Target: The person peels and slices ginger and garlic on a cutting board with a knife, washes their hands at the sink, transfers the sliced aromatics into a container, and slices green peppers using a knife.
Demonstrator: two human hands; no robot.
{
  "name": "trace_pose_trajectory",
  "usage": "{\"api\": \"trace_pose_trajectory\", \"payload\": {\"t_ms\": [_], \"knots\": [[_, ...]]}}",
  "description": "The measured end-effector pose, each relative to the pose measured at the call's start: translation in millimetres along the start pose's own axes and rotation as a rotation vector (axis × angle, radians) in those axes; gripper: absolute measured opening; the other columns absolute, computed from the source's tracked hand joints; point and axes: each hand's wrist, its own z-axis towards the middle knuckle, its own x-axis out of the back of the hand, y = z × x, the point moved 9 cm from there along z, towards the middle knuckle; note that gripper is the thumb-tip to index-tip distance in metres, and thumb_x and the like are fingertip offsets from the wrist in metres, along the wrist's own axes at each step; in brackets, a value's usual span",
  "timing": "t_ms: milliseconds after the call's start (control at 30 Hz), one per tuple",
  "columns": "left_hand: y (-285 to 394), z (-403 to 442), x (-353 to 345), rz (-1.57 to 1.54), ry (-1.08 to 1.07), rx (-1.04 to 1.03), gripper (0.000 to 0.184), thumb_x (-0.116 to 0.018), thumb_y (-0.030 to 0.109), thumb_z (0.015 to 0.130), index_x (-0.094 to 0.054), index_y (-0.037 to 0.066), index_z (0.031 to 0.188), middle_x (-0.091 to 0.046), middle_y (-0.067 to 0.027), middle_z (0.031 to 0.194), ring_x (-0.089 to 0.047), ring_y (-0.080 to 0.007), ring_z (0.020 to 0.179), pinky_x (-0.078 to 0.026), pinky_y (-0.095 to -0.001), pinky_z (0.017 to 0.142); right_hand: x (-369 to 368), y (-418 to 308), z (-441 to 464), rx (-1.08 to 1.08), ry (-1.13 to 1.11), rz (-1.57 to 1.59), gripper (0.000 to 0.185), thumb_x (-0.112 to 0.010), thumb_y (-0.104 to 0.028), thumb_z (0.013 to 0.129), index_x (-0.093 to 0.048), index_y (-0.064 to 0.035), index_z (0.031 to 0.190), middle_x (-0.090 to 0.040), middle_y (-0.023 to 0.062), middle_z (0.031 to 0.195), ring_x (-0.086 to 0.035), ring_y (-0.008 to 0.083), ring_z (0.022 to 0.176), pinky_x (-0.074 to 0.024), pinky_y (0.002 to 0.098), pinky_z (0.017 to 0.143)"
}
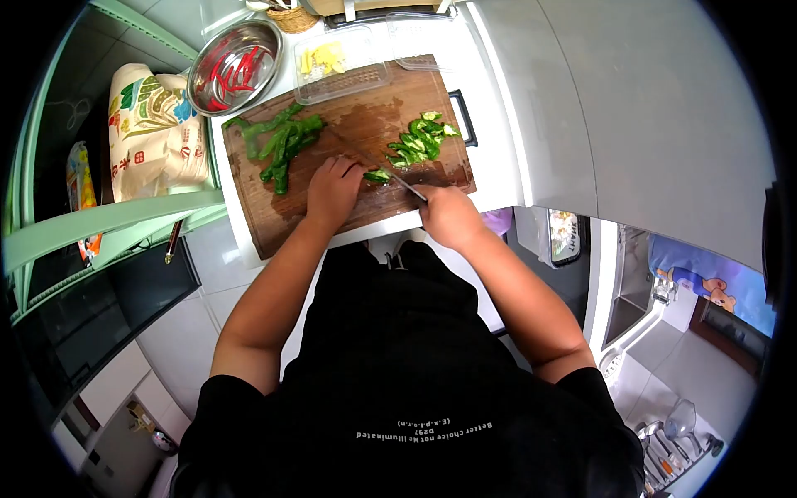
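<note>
My right hand [451,216] is wrapped round the handle of a kitchen knife [405,186], whose blade points up and to the left over a wooden cutting board [357,116]. Under the blade lies a piece of green pepper [378,176]. My left hand [334,191] rests on the board with curled fingers, holding that pepper just left of the blade; part of it is hidden under the fingers. Sliced green pepper [422,139] is heaped on the board's right side. Longer green peppers [286,145] lie in a pile on its left.
Behind the board stand a steel bowl [198,81] with red pepper strips and a clear plastic tray [365,81] with yellow pieces. Another clear container [415,37] sits at the back right. A printed sack [158,137] stands on the green shelf [108,217] at left.
</note>
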Motion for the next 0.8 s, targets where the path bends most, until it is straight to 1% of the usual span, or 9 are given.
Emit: {"api": "trace_pose_trajectory", "payload": {"t_ms": [100,200,333,433,533,633,700,767,800], "knots": [[-2,-7,-1,0.01,-0.018,0.041,0.011,-0.064,0.008,0.079,-0.067,0.009,0.089,-0.061,-0.0078,0.088,-0.058,-0.0286,0.085,-0.051,-0.039,0.074,-2,-9,-7,-0.042,-0.069,-0.091,0.036,-0.053,-0.009,0.083,-0.067,-0.0062,0.116,-0.068,0.0251,0.086,-0.067,0.0402,0.084,-0.0534,0.05,0.08],[-6,-11,3,-0.056,0.066,0.013,0.011,-0.065,0.007,0.078,-0.067,0.008,0.089,-0.062,-0.0081,0.088,-0.059,-0.0285,0.086,-0.052,-0.038,0.074,-4,-1,-15,-0.033,-0.106,-0.13,0.035,-0.053,-0.01,0.083,-0.066,-0.0048,0.115,-0.068,0.0248,0.083,-0.068,0.0407,0.08,-0.0543,0.0505,0.076],[-13,-15,0,-0.144,0.077,0.034,0.013,-0.066,0.007,0.077,-0.068,0.008,0.091,-0.063,-0.0076,0.091,-0.06,-0.0276,0.089,-0.053,-0.0371,0.077,-4,4,-22,-0.089,-0.179,-0.192,0.035,-0.053,-0.01,0.082,-0.065,-0.0047,0.115,-0.068,0.0256,0.082,-0.068,0.0419,0.079,-0.0545,0.0514,0.075],[-15,-18,-2,-0.148,0.056,0.035,0.015,-0.067,0.007,0.076,-0.068,0.008,0.092,-0.064,-0.0074,0.093,-0.061,-0.0271,0.091,-0.052,-0.0362,0.079,-14,4,-16,-0.077,-0.228,-0.205,0.038,-0.053,-0.008,0.082,-0.064,-0.0049,0.117,-0.068,0.026,0.083,-0.068,0.0423,0.08,-0.0547,0.0514,0.075],[-14,-16,-6,-0.132,0.006,0.027,0.015,-0.068,0.008,0.077,-0.068,0.008,0.092,-0.064,-0.0075,0.094,-0.061,-0.0271,0.091,-0.052,-0.0364,0.081,-32,5,0,-0.071,-0.222,-0.191,0.039,-0.052,-0.007,0.081,-0.064,-0.005,0.119,-0.069,0.0254,0.087,-0.068,0.041,0.084,-0.0547,0.05,0.077],[-16,-17,-6,-0.155,-0.05,0.033,0.013,-0.067,0.009,0.08,-0.068,0.008,0.093,-0.064,-0.008,0.095,-0.06,-0.0275,0.092,-0.051,-0.0373,0.081,-33,-5,14,-0.042,-0.156,-0.162,0.042,-0.052,-0.007,0.081,-0.063,-0.0059,0.121,-0.069,0.0245,0.09,-0.068,0.0394,0.088,-0.0544,0.0485,0.081],[-14,-13,-3,-0.185,-0.058,0.018,0.012,-0.067,0.01,0.082,-0.068,0.008,0.094,-0.063,-0.0085,0.095,-0.06,-0.0279,0.092,-0.051,-0.0377,0.081,-29,-4,23,-0.037,-0.145,-0.072,0.034,-0.055,-0.009,0.082,-0.068,-0.0067,0.113,-0.069,0.0248,0.091,-0.067,0.0393,0.09,-0.0536,0.0473,0.083],[-24,-13,-3,-0.264,-0.05,0.074,0.012,-0.069,0.013,0.083,-0.068,0.007,0.093,-0.063,-0.0097,0.096,-0.06,-0.0302,0.092,-0.05,-0.0398,0.08,-24,3,27,-0.028,-0.178,0.039,0.029,-0.057,-0.01,0.082,-0.07,-0.0064,0.107,-0.068,0.0257,0.091,-0.066,0.0407,0.09,-0.0531,0.0474,0.083],[-26,-10,2,-0.301,-0.044,0.106,0.013,-0.07,0.015,0.083,-0.069,0.006,0.092,-0.063,-0.0103,0.096,-0.06,-0.0313,0.092,-0.05,-0.0408,0.08,-19,8,26,-0.062,-0.143,0.124,0.022,-0.059,-0.012,0.083,-0.071,-0.0044,0.101,-0.066,0.0274,0.09,-0.064,0.0431,0.09,-0.0518,0.0478,0.082]]}}
